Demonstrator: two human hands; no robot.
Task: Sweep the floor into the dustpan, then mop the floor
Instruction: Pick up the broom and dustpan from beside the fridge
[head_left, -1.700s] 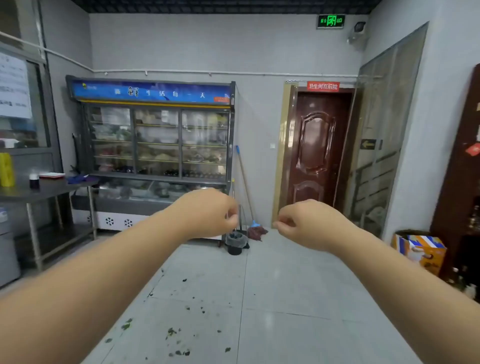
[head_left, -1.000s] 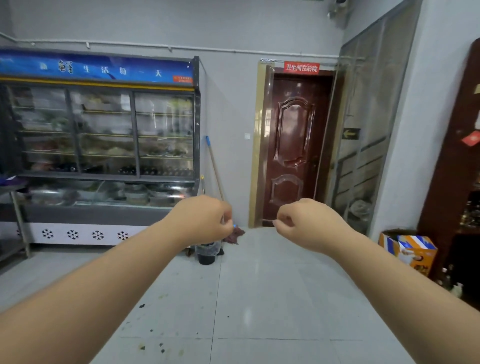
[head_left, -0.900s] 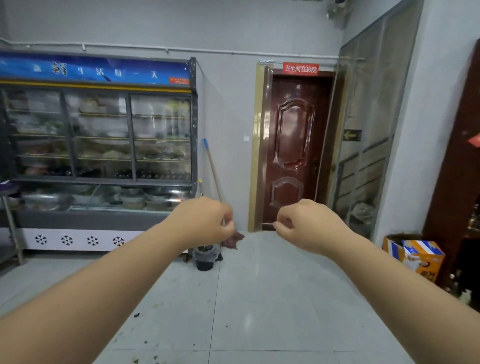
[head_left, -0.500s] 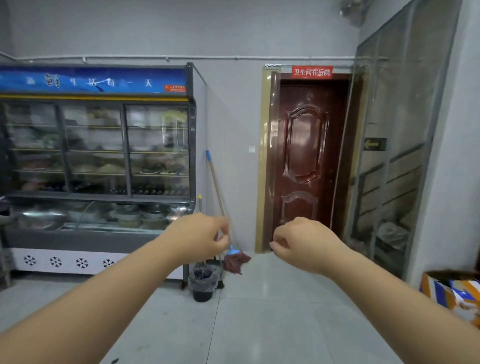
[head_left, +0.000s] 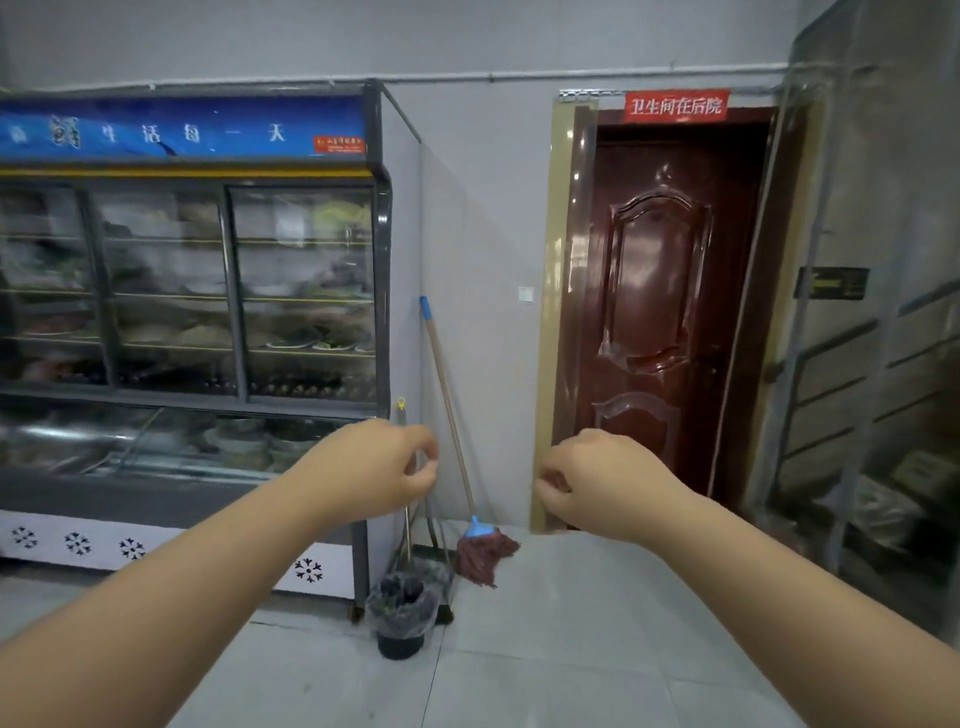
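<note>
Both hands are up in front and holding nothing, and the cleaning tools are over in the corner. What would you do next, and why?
Probably step closer and reach the left hand for the metal handle standing beside the fridge. Sweeping comes first, both hands, right hand too, are curled and hold nothing, and that handle is nearer than the mop leaning on the wall.

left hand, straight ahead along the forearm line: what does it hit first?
Likely the metal handle with the yellow tip standing by the display fridge, just past the left hand. The mop leans slightly further right. Depth is unclear; the hand looks short of both.
</note>
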